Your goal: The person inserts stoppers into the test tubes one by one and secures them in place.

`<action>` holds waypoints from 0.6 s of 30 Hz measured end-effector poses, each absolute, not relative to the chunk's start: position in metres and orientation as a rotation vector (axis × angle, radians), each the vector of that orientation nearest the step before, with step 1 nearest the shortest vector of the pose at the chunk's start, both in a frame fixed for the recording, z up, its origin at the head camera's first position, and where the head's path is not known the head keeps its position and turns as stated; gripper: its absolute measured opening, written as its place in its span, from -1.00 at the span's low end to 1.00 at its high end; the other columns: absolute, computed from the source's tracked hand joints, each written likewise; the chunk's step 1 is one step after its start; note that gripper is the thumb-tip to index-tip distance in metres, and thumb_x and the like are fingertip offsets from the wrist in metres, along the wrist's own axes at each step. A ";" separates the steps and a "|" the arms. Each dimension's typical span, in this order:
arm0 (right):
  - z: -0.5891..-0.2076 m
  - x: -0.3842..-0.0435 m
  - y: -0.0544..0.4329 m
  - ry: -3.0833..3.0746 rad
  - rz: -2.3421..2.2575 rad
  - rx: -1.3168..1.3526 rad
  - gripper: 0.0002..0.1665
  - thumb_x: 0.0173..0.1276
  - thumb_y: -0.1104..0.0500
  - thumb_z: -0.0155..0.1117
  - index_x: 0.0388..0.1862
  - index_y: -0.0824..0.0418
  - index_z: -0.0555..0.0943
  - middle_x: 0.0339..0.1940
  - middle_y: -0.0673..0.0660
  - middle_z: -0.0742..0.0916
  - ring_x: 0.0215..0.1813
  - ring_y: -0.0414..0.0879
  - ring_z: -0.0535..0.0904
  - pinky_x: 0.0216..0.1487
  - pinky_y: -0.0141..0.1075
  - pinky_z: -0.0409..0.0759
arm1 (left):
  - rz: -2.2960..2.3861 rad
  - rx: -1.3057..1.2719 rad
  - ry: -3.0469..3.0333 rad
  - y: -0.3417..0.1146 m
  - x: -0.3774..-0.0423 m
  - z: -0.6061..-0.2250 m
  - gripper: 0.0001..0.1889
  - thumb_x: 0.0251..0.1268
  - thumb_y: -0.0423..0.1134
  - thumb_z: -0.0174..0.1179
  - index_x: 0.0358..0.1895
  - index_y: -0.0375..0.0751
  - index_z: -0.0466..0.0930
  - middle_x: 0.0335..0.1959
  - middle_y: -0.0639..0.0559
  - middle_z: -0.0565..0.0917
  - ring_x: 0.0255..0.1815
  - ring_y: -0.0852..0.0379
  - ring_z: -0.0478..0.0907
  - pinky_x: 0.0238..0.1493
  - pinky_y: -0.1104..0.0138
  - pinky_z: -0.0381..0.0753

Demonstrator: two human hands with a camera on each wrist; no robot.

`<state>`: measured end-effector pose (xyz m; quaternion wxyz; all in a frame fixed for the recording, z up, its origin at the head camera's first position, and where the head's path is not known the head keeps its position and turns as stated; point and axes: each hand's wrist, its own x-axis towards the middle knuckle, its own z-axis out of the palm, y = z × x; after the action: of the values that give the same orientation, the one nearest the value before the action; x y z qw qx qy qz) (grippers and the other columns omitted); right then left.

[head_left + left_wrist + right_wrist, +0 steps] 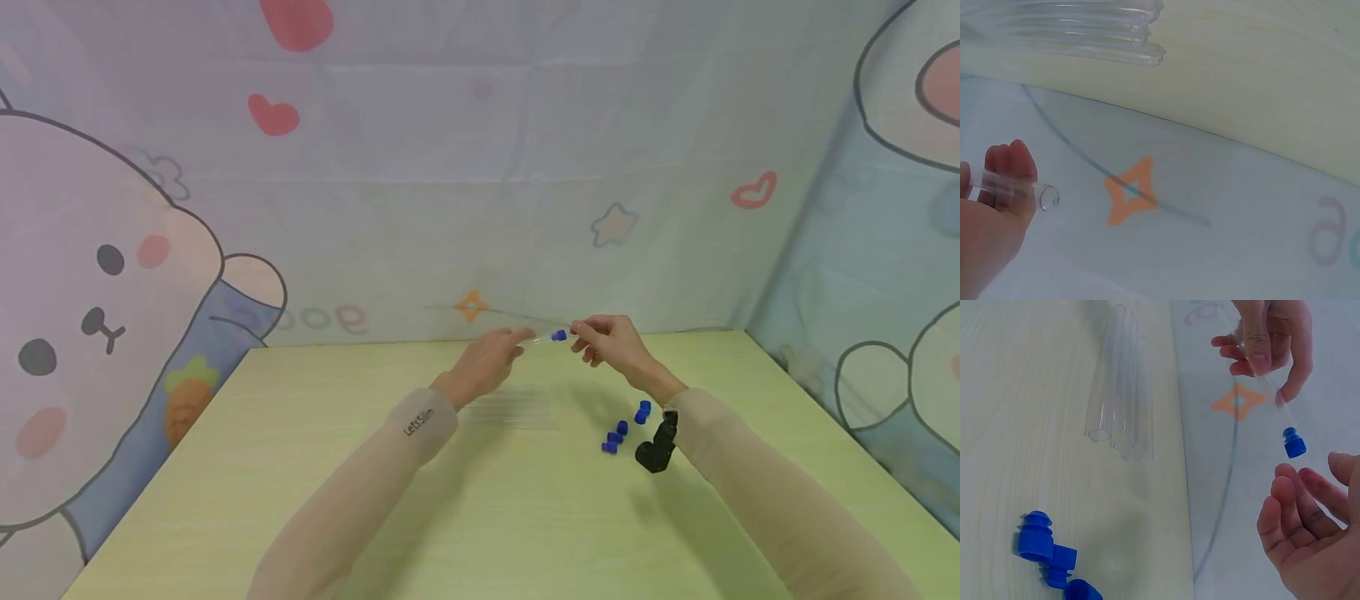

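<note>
A clear test tube (pixel 1280 403) is pinched between the thumb and fingers of my left hand (pixel 483 362), raised above the far part of the table. At the tube's end nearer my right hand sits a blue ribbed stopper (pixel 1294 444). The tube's other end (pixel 1049 197) pokes out past my left fingers in the left wrist view. My right hand (pixel 613 346) is just beyond the stopper, its fingers loosely bent. In the right wrist view a small gap shows between those fingers (pixel 1291 500) and the stopper.
Several clear tubes (pixel 1125 394) lie side by side on the pale yellow table (pixel 300 467), below my hands. Several loose blue stoppers (pixel 1036 536) are to their right in the head view. A black device (pixel 656 450) hangs by my right wrist. A printed cloth (pixel 420 208) stands behind the table.
</note>
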<state>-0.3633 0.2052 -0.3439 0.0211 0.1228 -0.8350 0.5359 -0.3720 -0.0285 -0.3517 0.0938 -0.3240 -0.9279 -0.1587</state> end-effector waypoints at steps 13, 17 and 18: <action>-0.349 -0.363 0.214 -2.617 1.609 0.381 -0.57 0.50 0.01 0.06 -0.02 0.37 0.59 -0.33 0.21 0.75 -0.47 -0.16 0.59 -0.30 -0.21 0.67 | -0.271 -0.863 -2.660 -0.044 -0.375 -0.349 -0.62 0.39 -0.42 0.05 0.24 -0.13 0.48 -0.07 -0.04 0.53 0.01 0.02 0.43 -0.21 0.34 0.51; -0.350 -0.362 0.217 -2.626 1.579 0.382 -0.56 0.50 0.00 0.05 -0.02 0.37 0.59 -0.26 0.32 0.74 -0.45 -0.09 0.61 -0.32 -0.24 0.66 | -0.197 -0.838 -2.655 -0.050 -0.376 -0.348 -0.54 0.37 -0.40 0.08 0.31 -0.05 0.42 -0.06 -0.03 0.57 0.01 0.02 0.46 -0.18 0.26 0.40; -0.350 -0.362 0.217 -2.628 1.570 0.386 -0.56 0.51 0.00 0.04 -0.01 0.37 0.59 -0.26 0.32 0.74 -0.44 -0.08 0.61 -0.32 -0.25 0.65 | -0.188 -0.833 -2.653 -0.051 -0.376 -0.348 -0.52 0.36 -0.41 0.08 0.32 -0.04 0.41 -0.07 -0.03 0.57 0.00 0.02 0.46 -0.18 0.26 0.37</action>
<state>-0.3622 0.2173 -0.3499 0.0281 0.1250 -0.8514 0.5086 -0.3764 -0.0511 -0.3484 0.1762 -0.2943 -0.9370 -0.0663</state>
